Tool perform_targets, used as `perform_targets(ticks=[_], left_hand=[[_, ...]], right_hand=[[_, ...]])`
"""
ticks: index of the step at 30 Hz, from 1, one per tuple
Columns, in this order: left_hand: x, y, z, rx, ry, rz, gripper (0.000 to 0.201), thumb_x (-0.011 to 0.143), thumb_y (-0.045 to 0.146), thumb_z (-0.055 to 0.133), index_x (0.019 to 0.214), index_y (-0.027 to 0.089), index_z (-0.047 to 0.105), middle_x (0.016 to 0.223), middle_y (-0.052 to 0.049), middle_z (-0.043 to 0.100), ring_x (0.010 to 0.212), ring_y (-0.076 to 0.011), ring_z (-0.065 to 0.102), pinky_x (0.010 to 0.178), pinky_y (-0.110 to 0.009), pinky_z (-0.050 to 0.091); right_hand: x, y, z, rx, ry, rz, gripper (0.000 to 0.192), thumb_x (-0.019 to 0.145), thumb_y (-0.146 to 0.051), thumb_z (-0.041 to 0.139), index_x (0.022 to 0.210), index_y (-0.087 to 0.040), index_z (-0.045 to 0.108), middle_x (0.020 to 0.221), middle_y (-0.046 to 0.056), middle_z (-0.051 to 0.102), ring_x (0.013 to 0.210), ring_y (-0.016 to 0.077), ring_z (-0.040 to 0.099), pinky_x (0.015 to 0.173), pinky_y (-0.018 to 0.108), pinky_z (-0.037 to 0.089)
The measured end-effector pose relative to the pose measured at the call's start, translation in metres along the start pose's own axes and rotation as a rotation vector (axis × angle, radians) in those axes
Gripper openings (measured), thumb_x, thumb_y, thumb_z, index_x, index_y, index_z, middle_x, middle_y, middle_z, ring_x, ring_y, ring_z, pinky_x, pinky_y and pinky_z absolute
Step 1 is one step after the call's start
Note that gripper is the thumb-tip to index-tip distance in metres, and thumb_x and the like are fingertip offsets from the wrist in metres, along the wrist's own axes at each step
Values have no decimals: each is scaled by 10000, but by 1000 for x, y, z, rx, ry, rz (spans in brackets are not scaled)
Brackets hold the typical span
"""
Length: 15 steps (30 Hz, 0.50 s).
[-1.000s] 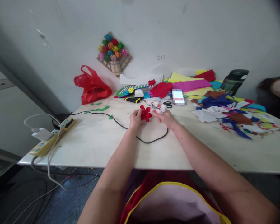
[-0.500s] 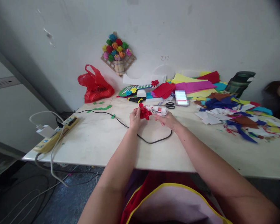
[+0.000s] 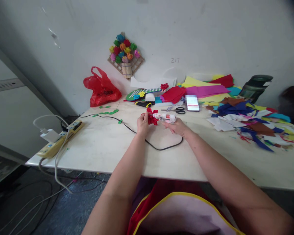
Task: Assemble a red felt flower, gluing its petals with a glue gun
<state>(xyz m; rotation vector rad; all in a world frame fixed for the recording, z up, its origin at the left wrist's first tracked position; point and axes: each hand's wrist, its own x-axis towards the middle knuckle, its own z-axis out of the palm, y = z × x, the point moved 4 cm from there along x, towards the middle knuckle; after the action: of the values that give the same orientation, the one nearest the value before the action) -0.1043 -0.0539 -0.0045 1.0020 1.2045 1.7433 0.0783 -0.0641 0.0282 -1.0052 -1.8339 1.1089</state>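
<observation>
My left hand [image 3: 142,123] holds a red paper flower [image 3: 152,117] a little above the white table [image 3: 107,147]. My right hand [image 3: 177,125] grips a white glue tube [image 3: 165,117] lying sideways, its tip pointed at the flower. A black cable [image 3: 159,147] loops on the table just under both hands.
Black scissors [image 3: 178,110], a black-and-yellow cutter [image 3: 144,104] and coloured paper sheets [image 3: 201,89] lie behind my hands. Paper scraps [image 3: 250,122] cover the right side. A red plastic bag [image 3: 101,89] and a yellow power strip [image 3: 60,139] are at the left. A paper bouquet [image 3: 124,55] hangs on the wall.
My right hand picked up the glue tube from the table and brought its tip to the red flower. My left hand kept hold of the flower.
</observation>
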Motion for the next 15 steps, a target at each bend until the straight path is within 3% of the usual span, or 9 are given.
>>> perform_targets(ticks=[15], left_hand=[[-1,1,0,-14,8,-17,427,818,547,539,887,139,647,792,-56,667,710,-145,641,668,-256,523]], right_hand=[[-1,-1,0,-14,12,16,373,595,-500,767,713,-167,644,417,-45,481,348,83,391,344,235,327]])
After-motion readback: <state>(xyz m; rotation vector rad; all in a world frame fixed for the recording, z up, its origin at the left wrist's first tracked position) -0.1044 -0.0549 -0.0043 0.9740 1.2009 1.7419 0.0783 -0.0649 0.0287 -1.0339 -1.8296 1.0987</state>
